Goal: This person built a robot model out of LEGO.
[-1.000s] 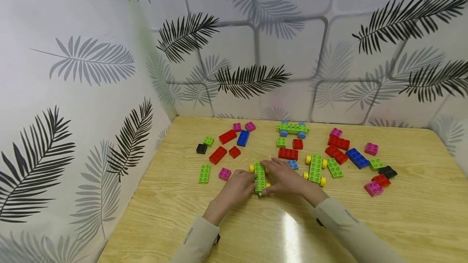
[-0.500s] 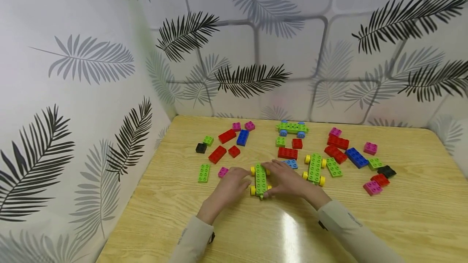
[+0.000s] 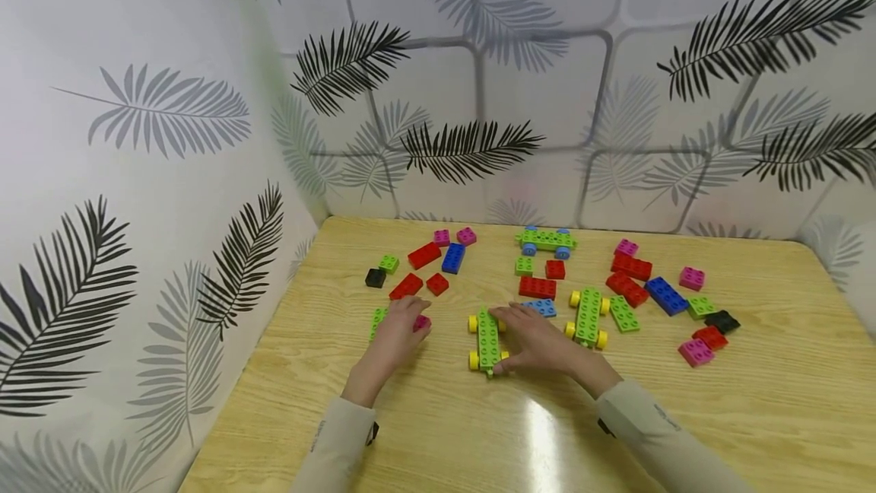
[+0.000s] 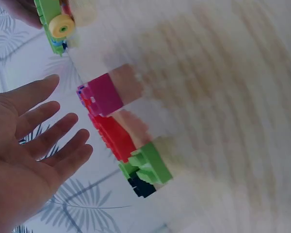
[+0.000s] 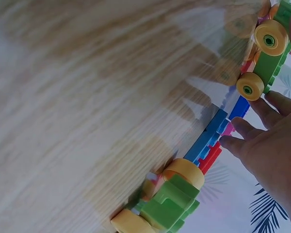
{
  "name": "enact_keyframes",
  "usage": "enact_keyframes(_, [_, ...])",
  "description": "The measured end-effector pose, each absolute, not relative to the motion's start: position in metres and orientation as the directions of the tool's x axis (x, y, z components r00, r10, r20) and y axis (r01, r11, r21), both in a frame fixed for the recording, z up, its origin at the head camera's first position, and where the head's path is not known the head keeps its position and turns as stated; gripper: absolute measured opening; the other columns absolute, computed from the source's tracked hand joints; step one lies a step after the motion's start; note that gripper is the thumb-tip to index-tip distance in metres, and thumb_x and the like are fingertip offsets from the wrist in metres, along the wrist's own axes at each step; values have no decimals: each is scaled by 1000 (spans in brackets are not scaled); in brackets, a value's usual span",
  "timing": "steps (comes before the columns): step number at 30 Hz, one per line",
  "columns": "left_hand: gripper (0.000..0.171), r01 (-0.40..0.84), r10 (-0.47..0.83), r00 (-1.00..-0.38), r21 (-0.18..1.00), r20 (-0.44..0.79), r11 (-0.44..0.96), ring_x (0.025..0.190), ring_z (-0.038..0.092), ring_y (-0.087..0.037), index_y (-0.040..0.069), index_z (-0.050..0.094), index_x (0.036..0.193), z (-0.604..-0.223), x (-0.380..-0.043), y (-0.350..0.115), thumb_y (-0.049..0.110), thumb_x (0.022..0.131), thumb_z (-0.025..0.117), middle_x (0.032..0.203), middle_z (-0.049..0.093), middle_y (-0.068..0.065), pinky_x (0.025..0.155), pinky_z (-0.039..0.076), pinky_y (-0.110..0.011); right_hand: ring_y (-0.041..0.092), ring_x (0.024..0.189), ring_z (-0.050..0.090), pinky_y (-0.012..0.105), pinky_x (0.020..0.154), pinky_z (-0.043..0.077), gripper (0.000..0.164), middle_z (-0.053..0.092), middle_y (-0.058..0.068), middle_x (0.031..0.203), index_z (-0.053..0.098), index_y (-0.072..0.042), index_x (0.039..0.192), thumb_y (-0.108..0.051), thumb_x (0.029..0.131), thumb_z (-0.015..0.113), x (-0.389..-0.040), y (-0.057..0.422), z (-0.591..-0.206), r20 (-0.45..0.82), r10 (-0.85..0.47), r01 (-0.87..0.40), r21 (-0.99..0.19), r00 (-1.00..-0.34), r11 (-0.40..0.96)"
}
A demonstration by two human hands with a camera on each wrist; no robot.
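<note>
My right hand (image 3: 541,341) holds a green toy-brick car base (image 3: 488,341) with yellow wheels, its forefinger by the far end and thumb at the near end. In the right wrist view, fingertips lie close to a yellow wheel (image 5: 250,86) of this base. My left hand (image 3: 393,337), fingers apart and holding nothing, is over a light green brick (image 3: 378,316) and a magenta brick (image 3: 422,322), hiding parts of both. The left wrist view has its loosely bent fingers beside the magenta brick (image 4: 106,94), with a red brick (image 4: 114,136) beyond.
A second yellow-wheeled green base (image 3: 588,316) stands right of my right hand, with a light blue brick (image 3: 541,307) between. A blue-wheeled base (image 3: 546,240) is at the back. Loose bricks in several colours lie left, behind and right, including a long blue one (image 3: 667,295).
My left hand has left the yellow-wheeled base and moved left over the magenta and light green bricks. My right hand stays at the base, which shifted slightly nearer.
</note>
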State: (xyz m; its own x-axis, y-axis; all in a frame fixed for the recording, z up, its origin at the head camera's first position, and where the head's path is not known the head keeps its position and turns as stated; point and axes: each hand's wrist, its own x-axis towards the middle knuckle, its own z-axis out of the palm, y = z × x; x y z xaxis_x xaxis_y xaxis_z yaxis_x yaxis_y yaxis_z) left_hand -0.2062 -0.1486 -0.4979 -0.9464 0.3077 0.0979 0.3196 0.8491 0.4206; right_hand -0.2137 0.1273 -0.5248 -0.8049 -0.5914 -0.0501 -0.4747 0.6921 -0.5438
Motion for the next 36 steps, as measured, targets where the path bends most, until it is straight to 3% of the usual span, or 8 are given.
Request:
enact_keyframes(15, [48, 233, 228, -972, 385, 59, 893, 107, 53, -34, 0, 62, 123, -513, -208, -151, 11, 79, 80, 120, 57, -16, 89, 50, -43, 40, 141, 23, 59, 109, 24, 98, 37, 11, 151, 35, -14, 150, -58, 73, 76, -207, 127, -524, -51, -586, -460, -567, -809, 684])
enact_keyframes(26, [46, 244, 252, -967, 412, 35, 878, 109, 56, -31, -1, 61, 123, -513, -210, -152, -2, 80, 75, 121, 56, -16, 93, 49, -43, 40, 141, 23, 59, 109, 24, 98, 38, 11, 151, 35, -13, 149, -59, 73, 75, -206, 129, -525, -39, -591, -469, -566, -806, 678])
enact_keyframes(36, [44, 228, 243, -970, 403, 14, 886, 108, 57, -30, 0, 61, 123, -515, -209, -149, 0, 81, 75, 120, 57, -15, 92, 49, -43, 39, 141, 23, 58, 110, 24, 97, 37, 11, 151, 35, -14, 150, -57, 73, 76, -203, 128, -523, -47, -588, -463, -567, -808, 681])
